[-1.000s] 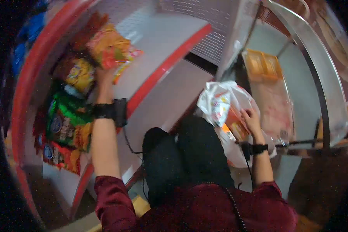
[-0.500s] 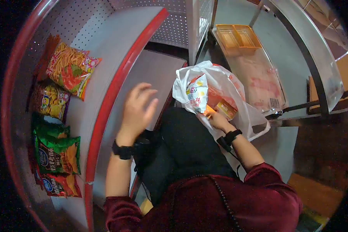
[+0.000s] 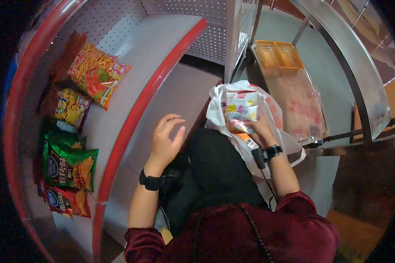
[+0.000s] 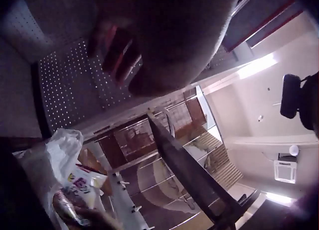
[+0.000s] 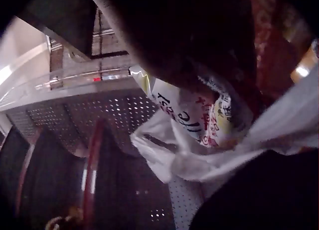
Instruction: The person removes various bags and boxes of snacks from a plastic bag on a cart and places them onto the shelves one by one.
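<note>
My right hand (image 3: 262,130) grips the lower end of a white snack bag (image 3: 241,106) with coloured print, at the mouth of a white plastic carrier bag (image 3: 217,111). In the right wrist view the hand is a dark shape over the printed snack bag (image 5: 192,115). An orange-and-white packet (image 3: 246,140) lies just below it in the carrier bag. My left hand (image 3: 166,138) hovers before the shelf unit, fingers loosely bent and holding nothing. In the left wrist view the left hand (image 4: 164,46) is a dark silhouette.
On the grey shelf (image 3: 138,57) at left stand a bag of fry-shaped snacks (image 3: 98,72), a yellow-and-purple snack bag (image 3: 72,107), green chip bags (image 3: 68,164) and a red chip bag (image 3: 72,201). A metal-framed cart (image 3: 364,79) and orange trays (image 3: 278,56) are at right.
My left hand has come away from the fry-shaped snack bag, which stays on the shelf. My right hand has moved from lower in the carrier bag onto the white snack bag, which has tilted.
</note>
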`<move>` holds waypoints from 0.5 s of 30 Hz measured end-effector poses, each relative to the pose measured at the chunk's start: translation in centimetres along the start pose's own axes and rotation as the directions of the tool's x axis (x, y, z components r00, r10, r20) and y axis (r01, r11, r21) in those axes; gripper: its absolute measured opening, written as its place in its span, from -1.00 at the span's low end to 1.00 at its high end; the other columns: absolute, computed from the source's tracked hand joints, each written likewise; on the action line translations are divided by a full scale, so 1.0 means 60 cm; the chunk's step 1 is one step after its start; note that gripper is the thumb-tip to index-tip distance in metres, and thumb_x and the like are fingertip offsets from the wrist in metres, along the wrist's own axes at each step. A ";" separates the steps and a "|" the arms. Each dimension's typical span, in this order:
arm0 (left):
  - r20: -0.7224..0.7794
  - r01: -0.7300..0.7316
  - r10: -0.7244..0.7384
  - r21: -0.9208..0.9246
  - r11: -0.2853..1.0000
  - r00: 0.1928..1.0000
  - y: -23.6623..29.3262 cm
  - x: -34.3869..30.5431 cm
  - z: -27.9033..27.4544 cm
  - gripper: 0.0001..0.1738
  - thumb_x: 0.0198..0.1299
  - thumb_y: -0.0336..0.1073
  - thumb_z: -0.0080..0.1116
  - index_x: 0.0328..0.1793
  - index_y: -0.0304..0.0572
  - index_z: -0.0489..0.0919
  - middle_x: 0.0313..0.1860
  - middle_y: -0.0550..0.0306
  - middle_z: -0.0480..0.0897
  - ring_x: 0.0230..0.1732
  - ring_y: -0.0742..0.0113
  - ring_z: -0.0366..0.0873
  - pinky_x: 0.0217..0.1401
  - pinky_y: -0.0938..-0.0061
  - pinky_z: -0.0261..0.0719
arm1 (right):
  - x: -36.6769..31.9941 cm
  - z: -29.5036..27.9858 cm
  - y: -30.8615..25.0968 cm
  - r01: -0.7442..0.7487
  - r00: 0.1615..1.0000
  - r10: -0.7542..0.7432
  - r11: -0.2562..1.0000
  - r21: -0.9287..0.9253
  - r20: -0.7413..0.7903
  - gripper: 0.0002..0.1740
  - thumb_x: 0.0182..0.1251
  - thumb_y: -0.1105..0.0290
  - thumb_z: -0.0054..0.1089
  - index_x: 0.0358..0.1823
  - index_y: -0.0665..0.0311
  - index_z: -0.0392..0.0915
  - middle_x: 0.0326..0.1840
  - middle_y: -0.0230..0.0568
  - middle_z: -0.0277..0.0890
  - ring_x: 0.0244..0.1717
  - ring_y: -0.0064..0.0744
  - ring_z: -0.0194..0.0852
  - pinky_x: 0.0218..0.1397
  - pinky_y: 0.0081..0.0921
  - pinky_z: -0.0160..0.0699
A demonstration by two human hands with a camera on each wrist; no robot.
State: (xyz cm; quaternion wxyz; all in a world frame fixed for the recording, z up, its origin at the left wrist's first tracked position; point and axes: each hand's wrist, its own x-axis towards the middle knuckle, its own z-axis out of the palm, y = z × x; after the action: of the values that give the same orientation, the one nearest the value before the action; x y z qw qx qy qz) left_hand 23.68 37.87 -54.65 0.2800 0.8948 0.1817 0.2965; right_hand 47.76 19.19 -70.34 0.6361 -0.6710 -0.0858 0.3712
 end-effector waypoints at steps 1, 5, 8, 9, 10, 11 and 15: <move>-0.038 0.008 -0.007 0.011 1.000 0.999 -0.005 -0.006 -0.004 -0.85 -0.03 -0.45 0.13 -0.28 -0.23 0.56 -0.16 0.02 0.53 -0.10 0.10 0.47 -0.07 0.38 0.43 | -0.027 -0.011 -0.052 0.035 0.999 -0.033 0.996 -0.086 0.018 -0.41 -0.18 0.57 0.28 0.01 0.37 0.37 -0.07 -0.20 0.49 -0.10 -0.41 0.48 0.00 -0.50 0.44; -0.038 0.124 -0.127 -0.071 0.990 0.991 -0.001 -0.015 -0.016 -0.82 -0.03 -0.44 0.13 -0.23 -0.22 0.55 -0.16 0.03 0.53 -0.09 0.12 0.47 -0.11 0.40 0.43 | -0.047 -0.082 -0.132 0.368 0.928 -0.351 0.916 -0.160 0.126 -0.36 -0.21 0.57 0.21 0.06 0.38 0.31 -0.02 -0.20 0.43 -0.04 -0.39 0.42 0.07 -0.48 0.40; -0.068 0.150 -0.156 -0.082 0.985 0.985 0.026 -0.014 -0.021 -0.77 -0.02 -0.44 0.13 -0.17 -0.21 0.53 -0.15 0.03 0.54 -0.08 0.13 0.47 -0.14 0.42 0.43 | -0.082 -0.084 -0.195 0.306 0.944 -0.303 0.952 0.001 0.130 -0.28 -0.25 0.67 0.22 0.11 0.39 0.27 0.03 -0.20 0.38 0.04 -0.39 0.36 0.08 -0.47 0.40; -0.034 0.169 -0.173 -0.083 0.982 0.984 0.033 -0.011 -0.024 -0.70 -0.04 -0.43 0.17 -0.10 -0.20 0.52 -0.08 0.03 0.52 -0.02 0.14 0.44 -0.05 0.39 0.42 | -0.087 -0.079 -0.206 0.317 0.938 -0.312 0.948 -0.010 0.149 -0.30 -0.25 0.65 0.19 0.10 0.39 0.29 0.02 -0.21 0.40 0.03 -0.40 0.38 0.08 -0.47 0.39; -0.001 0.189 -0.190 -0.082 0.978 0.982 0.038 -0.011 -0.026 -0.63 -0.05 -0.42 0.20 -0.03 -0.20 0.50 -0.01 0.03 0.50 0.05 0.16 0.41 0.04 0.36 0.42 | -0.090 -0.072 -0.215 0.327 0.932 -0.320 0.945 -0.019 0.170 -0.32 -0.25 0.64 0.15 0.09 0.40 0.30 0.01 -0.23 0.41 0.01 -0.41 0.40 0.08 -0.46 0.39; -0.011 0.189 -0.190 -0.081 0.979 0.982 0.041 -0.010 -0.023 -0.63 -0.05 -0.42 0.20 -0.03 -0.20 0.50 -0.01 0.03 0.50 0.05 0.16 0.41 0.04 0.36 0.42 | -0.094 -0.060 -0.220 0.322 0.920 -0.305 0.946 -0.033 0.247 -0.31 -0.25 0.66 0.15 0.10 0.41 0.30 0.01 -0.23 0.41 0.00 -0.42 0.40 0.06 -0.49 0.40; -0.041 -0.017 0.018 0.016 1.000 0.999 0.065 -0.008 -0.029 -0.29 -0.14 -0.29 0.32 0.20 -0.22 0.31 0.17 -0.02 0.37 0.21 0.08 0.28 0.27 0.29 0.20 | -0.092 0.001 -0.229 0.294 0.866 -0.278 0.956 0.026 0.416 -0.34 -0.25 0.74 0.16 0.06 0.39 0.32 -0.01 -0.24 0.42 -0.01 -0.43 0.40 0.02 -0.54 0.42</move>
State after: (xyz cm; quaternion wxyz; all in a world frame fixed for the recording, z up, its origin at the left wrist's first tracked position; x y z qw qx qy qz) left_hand 22.82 35.30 -51.34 0.2667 0.8922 0.1819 0.3157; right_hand 48.71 18.42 -55.56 0.6381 -0.5688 -0.3242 0.4051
